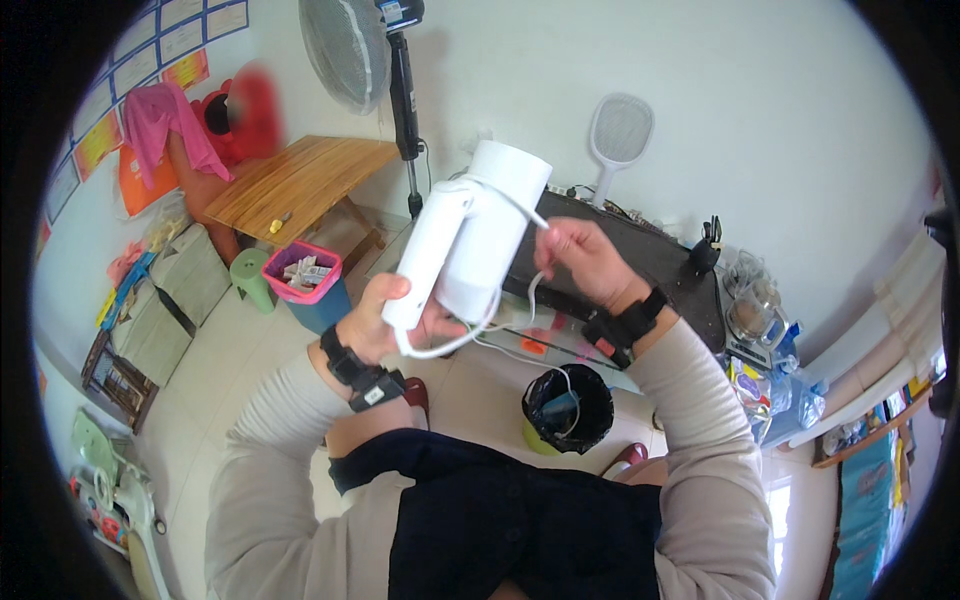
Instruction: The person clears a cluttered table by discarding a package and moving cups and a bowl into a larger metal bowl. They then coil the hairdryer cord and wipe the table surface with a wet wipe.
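Note:
A white hair dryer (495, 232) with its handle (431, 251) folded alongside the barrel is held up at mid-view. My left hand (382, 311) grips it by the lower end, thumb over the handle. The white power cord (450, 347) leaves the handle's end in a loop, and one length crosses the barrel near its top. My right hand (574, 251) pinches that length beside the barrel. Lower down, the cord trails into a bin (540, 435) lined with a black bag; what its end does there is unclear.
Behind the hands stands a dark-topped table (637, 259) bearing a knife holder (705, 251) and an electric mosquito swatter (621, 135). At left are a wooden table (322, 172), a blue bin (319, 307), a green stool (253, 277) and a pedestal fan (405, 97). A glass kettle (754, 311) stands at right.

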Demonstrator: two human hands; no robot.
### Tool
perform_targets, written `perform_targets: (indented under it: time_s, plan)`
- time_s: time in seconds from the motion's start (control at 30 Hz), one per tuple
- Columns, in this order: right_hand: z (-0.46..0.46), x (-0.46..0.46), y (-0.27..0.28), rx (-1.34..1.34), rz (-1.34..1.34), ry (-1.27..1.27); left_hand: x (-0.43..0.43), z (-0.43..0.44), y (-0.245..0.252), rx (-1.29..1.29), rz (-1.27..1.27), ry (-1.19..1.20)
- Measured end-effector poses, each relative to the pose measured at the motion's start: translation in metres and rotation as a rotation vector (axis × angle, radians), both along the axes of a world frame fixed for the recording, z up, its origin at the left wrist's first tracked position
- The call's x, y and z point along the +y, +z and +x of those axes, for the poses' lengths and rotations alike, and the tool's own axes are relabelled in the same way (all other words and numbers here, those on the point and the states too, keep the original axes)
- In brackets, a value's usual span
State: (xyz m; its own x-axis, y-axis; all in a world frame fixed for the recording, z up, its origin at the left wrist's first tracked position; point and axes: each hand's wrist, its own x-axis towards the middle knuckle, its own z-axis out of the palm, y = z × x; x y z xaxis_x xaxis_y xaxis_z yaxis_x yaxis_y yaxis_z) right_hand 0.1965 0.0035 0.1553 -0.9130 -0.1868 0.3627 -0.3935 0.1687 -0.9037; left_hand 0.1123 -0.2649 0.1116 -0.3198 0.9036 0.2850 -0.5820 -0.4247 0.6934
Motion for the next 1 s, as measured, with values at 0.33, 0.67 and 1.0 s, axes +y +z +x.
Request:
perform_targets:
  time_s: [0.33,0.67,1.0]
  plan:
    - [-0.030,0.035,-0.009,-0.401,0.236,0.096,-0.014,-0.003,-0.029,-0.104,-0.097,-0.602]
    - [-0.065,-0.035,0.041,0.457,1.092,-0.479,0.008,-0.023,-0.029,0.072,-0.475,0.038]
    - [-0.004,-0.027,0.010,-0.134,0.276,0.194,-0.016,-0.016,-0.017,-0.117,0.331,-0.284]
